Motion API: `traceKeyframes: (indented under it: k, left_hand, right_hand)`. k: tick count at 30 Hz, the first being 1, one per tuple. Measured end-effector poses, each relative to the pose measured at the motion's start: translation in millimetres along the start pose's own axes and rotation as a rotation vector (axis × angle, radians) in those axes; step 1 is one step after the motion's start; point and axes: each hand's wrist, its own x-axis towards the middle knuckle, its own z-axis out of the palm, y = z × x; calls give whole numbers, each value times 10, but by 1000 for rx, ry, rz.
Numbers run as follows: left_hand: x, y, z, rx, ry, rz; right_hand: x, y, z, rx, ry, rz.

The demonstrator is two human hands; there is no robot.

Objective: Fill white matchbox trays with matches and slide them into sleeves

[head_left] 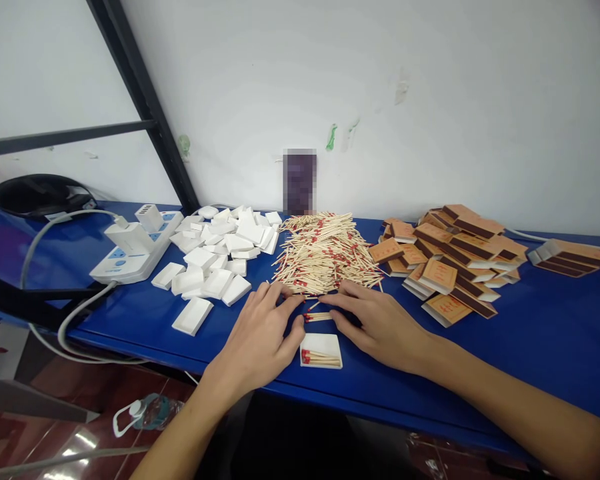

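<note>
A small row of red-tipped matches (pixel 319 317) lies on the blue table between my two hands. My left hand (pixel 263 330) is at the match-head end, thumb and index finger apart. My right hand (pixel 380 323) mirrors it at the plain ends, its thumb touching or nearly touching the sticks. Both index fingertips reach loose matches at the front edge of a large match pile (pixel 325 257). Nearer to me sits a white matchbox tray (pixel 321 340) with several matches along its lower side, heads to the left. Some fingers are hidden behind my hands.
White empty matchbox trays (pixel 215 247) are heaped on the left, beside a power strip (pixel 135 250) with plugs and cables. Orange-brown matchbox sleeves (pixel 450 253) are piled on the right. A dark pixelated object (pixel 300 180) stands against the wall. The table's front edge (pixel 360 403) runs close below the tray.
</note>
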Motion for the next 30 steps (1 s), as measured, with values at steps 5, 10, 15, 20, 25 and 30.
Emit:
traceKeyframes:
  k: [5, 10, 15, 20, 25, 30]
  left_hand:
    - [-1, -2, 0, -12, 2, 15]
    - [-2, 0, -1, -17, 2, 28]
    - [2, -5, -4, -20, 7, 35]
    - [2, -3, -9, -35, -11, 38]
    - [4, 12, -13, -57, -28, 39]
    - [5, 12, -16, -67, -59, 46]
  right_hand:
    - [5, 1, 22, 3, 9, -17]
    - [1, 13, 11, 31, 18, -3]
    - [3, -2, -11, 105, 23, -24]
    - [-12, -10, -13, 120, 31, -30]
    - [-12, -19, -22, 91, 41, -47]
    - [-4, -30, -33, 101, 32, -77]
